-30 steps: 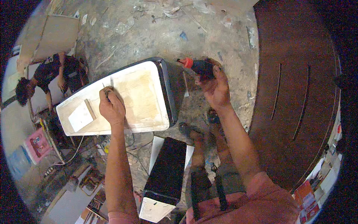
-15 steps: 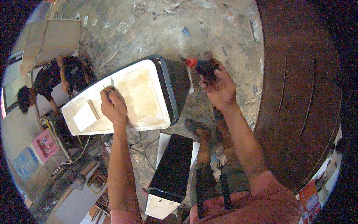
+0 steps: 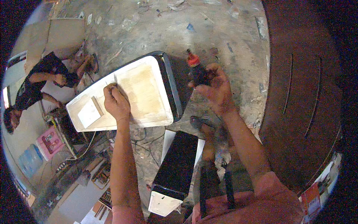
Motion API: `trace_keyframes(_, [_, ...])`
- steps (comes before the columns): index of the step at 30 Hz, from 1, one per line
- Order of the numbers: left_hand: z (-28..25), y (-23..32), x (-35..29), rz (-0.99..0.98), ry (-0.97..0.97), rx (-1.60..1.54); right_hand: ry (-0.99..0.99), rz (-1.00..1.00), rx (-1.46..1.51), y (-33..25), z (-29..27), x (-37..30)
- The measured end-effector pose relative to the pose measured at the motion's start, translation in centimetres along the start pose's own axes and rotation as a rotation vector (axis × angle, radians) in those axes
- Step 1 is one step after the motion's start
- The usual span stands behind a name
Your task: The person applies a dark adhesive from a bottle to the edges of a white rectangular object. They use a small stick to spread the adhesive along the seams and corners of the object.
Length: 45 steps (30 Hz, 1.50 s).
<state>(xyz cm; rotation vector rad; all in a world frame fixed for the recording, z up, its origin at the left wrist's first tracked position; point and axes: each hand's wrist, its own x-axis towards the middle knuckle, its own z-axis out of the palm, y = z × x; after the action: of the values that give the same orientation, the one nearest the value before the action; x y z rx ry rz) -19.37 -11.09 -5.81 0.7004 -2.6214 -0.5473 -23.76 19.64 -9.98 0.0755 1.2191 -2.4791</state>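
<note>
Holding a red-capped dark bottle [image 3: 199, 74] in my right grip [image 3: 219, 93], I have my left grip [image 3: 117, 104] curled (contents unclear) over a white-rimmed panel [image 3: 149, 97].

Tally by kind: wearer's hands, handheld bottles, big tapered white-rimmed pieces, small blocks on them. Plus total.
Wearer's hands: 2 (left hand, right hand)
Red-capped bottle: 1
White-rimmed tapered piece: 1
Small white-faced block: 1
Total: 5
</note>
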Motion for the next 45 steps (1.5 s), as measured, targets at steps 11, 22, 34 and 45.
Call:
trace_keyframes(11, [0.5, -1.6, -0.1, -0.039, 0.036, -0.204, -0.359, -0.323, -0.743, 2.0, 11.3, -0.1])
trace_keyframes(22, [-1.6, -0.3, -0.8, -0.093, -0.078, -0.358, -0.241, -0.503, -1.127, 1.5, 10.1, -1.9])
trace_keyframes(34, [-6.0, 13.5, -21.4, -0.932, -0.773, -0.762, -0.391, 0.392, -0.619, -2.3, 3.2, -9.8])
trace_keyframes(45, [-3.3, 17.0, -18.8, -0.921, -0.886, -1.386, -0.513, 0.871, -0.030, -5.5, -0.7, -5.9])
